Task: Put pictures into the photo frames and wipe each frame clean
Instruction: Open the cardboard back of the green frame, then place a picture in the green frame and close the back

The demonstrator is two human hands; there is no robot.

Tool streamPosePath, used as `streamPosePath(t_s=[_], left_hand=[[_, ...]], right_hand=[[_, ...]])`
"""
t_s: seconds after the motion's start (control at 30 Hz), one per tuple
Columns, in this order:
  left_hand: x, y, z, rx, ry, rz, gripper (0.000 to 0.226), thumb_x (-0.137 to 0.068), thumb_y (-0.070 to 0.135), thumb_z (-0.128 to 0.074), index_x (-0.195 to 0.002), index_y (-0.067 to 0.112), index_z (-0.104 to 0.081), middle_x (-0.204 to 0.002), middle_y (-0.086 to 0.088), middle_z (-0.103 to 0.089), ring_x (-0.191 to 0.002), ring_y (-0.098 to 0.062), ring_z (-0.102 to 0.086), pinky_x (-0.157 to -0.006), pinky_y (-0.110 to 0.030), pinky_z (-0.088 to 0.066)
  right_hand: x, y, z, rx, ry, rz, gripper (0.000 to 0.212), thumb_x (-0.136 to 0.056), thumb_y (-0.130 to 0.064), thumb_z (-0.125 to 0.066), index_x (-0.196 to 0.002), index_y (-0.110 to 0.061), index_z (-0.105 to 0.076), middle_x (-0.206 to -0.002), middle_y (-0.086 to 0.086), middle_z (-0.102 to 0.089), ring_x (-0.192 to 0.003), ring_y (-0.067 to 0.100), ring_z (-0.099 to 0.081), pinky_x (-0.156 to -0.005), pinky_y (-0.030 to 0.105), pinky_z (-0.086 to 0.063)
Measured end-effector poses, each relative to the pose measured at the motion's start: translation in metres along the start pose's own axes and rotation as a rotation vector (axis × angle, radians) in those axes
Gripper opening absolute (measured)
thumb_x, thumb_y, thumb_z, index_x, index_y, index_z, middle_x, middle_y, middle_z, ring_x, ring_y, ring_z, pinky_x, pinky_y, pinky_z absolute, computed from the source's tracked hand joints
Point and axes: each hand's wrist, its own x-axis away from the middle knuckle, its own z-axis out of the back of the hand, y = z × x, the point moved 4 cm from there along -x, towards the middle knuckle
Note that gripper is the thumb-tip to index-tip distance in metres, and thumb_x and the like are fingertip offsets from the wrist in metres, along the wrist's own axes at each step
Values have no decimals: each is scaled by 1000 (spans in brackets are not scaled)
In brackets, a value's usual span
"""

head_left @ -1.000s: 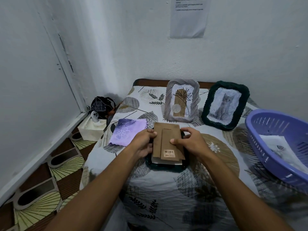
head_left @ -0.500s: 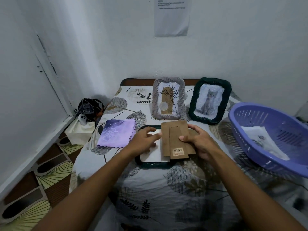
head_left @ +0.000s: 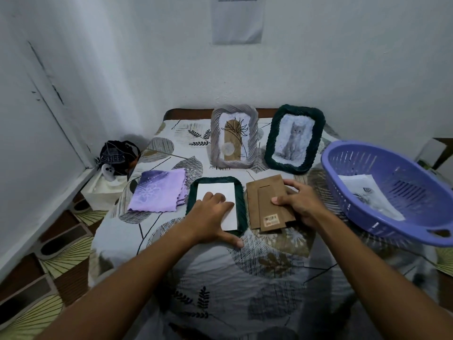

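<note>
— In the dark green frame [head_left: 215, 204], face down on the tablecloth [head_left: 220, 278], what's that white sheet [head_left: 218, 195]?
— The picture's back. My left hand [head_left: 210, 217] lies flat and spread on it, pinning it.
— And the brown backing board [head_left: 268, 202]?
— Just beside the frame, under my right hand [head_left: 297, 203], fingers curled round its far edge. I'd square the sheet first, then slide the board over evenly.
— The wiping cloth?
— Purple cloth [head_left: 158, 193], just left of the frame.

Leaf-print table [head_left: 220, 285], frames [head_left: 234, 136], cloth [head_left: 159, 193], basket [head_left: 382, 192], perhaps cardboard backing [head_left: 266, 204]
</note>
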Motion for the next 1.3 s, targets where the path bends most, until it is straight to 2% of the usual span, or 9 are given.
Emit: streamPosePath(t_s=[0.17,0.3,0.4,0.6,0.77,0.83,0.93,1.17,1.3], left_hand=[[0,-1,0,-2,-7,-1,129,-38,98,-37,-141,21,-42,-140,-3,-41,-125,-20,-34,-102,-40,-35],[0,-1,0,-3,4,0,129,-38,98,-29,-141,21,-42,-140,-3,-41,-126,-21,-33,-102,-40,-34],[0,-1,0,-7,12,-6,130,-37,100,-26,-139,22,-43,-140,-4,-42,-125,-21,-34,-101,-40,-35],[0,-3,0,-7,34,-15,132,-36,102,-21,-140,23,-43,-140,-2,-42,-126,-20,-33,-101,-41,-33],[10,-12,12,189,103,28,120,-47,96,-36,-141,22,-45,-141,-1,-44,-130,-17,-34,-106,-38,-33],[14,-21,15,384,180,61,105,-60,90,-39,-136,18,-50,-138,-2,-49,-128,-15,-40,-106,-37,-35],[22,-32,17,610,284,98,79,-81,72,-33,-131,15,-56,-131,-1,-56,-120,-11,-49,-105,-36,-39],[30,-39,20,856,350,179,62,-90,54,-27,-135,18,-50,-129,11,-50,-120,-2,-45,-100,-15,-31],[28,-36,22,915,350,184,51,-96,55,-25,-130,25,-49,-118,22,-51,-106,22,-45,-88,0,-30]], right_hand=[[1,-1,3,199,38,6,64,-67,3,-80,-126,-5,-53,-102,8,-60,-77,21,-62,-56,30,-51],[-3,-2,4,503,159,69,38,-62,-20,-88,-88,-14,-61,-98,8,-67,-85,25,-64,-78,46,-56],[-3,-3,4,677,214,75,37,-59,-35,-89,-74,-20,-59,-88,3,-66,-84,23,-62,-81,47,-54],[4,-4,2,792,217,71,36,-64,-43,-85,-79,-21,-61,-87,-2,-62,-87,21,-59,-79,38,-52],[15,-23,-20,559,164,266,16,-82,-27,-73,-89,-15,-64,-81,-3,-63,-75,14,-60,-62,26,-49],[19,-30,-40,366,13,244,3,-89,-14,-65,-87,-12,-66,-79,4,-68,-68,14,-63,-58,23,-50],[18,-31,-67,308,-149,130,10,-92,-3,-57,-95,-6,-66,-85,14,-71,-66,19,-68,-58,27,-54],[9,-26,-88,421,-125,109,24,-89,-1,-49,-74,-12,-64,-83,12,-71,-61,28,-69,-47,26,-42],[6,-25,-86,374,-72,92,19,-86,2,-57,-74,-9,-65,-83,13,-71,-60,22,-65,-50,23,-46]])
